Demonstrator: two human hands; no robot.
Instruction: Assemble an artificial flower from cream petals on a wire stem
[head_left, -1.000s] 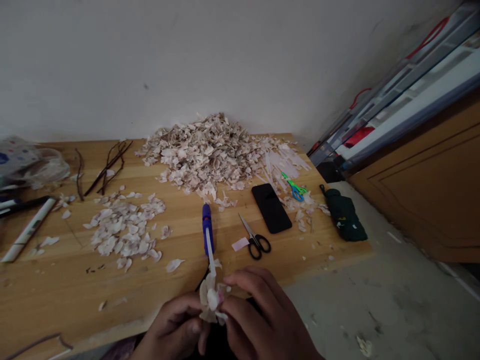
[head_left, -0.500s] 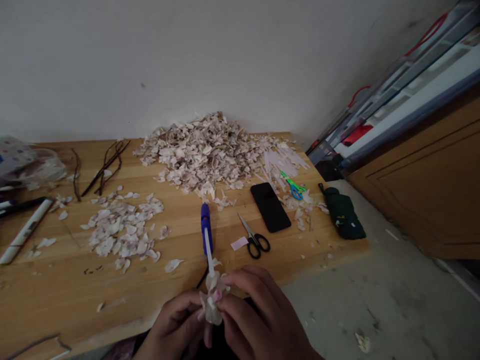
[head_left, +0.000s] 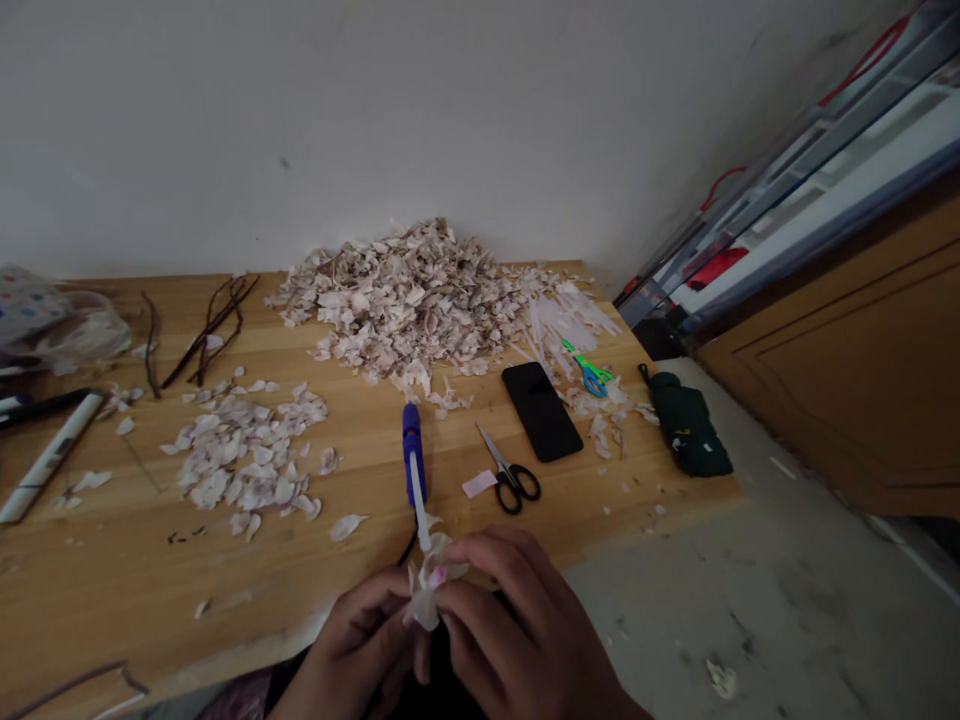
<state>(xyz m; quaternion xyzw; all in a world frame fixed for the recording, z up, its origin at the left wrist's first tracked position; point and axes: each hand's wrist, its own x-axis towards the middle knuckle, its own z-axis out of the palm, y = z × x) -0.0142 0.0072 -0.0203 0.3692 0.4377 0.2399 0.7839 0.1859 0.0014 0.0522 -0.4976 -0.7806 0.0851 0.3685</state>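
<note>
Just past the table's front edge, a small flower of pale dried petals (head_left: 425, 607) with a pink centre is pinched between both my hands. My left hand (head_left: 364, 640) grips it from the left with thumb and fingers. From the right, my right hand (head_left: 517, 625) closes its thumb and fingertips on the petals. Right behind the flower lies a blue glue gun (head_left: 412, 440), its white glue stick (head_left: 420, 510) pointing towards my hands. Black-handled scissors (head_left: 510, 480) and a pink paper slip (head_left: 479, 484) rest to its right.
A large heap of dried petals (head_left: 405, 300) stands against the wall, and a smaller spread (head_left: 247, 460) lies left. A black phone (head_left: 541, 411), green-blue scissors (head_left: 589, 370) and a dark green pouch (head_left: 686, 425) are to the right. Dark twigs (head_left: 214, 335) and a white tube (head_left: 52, 455) lie left.
The flower has tilted and shifted slightly up and to the right between my fingers. Both hands keep hold of it. Objects on the table have not moved.
</note>
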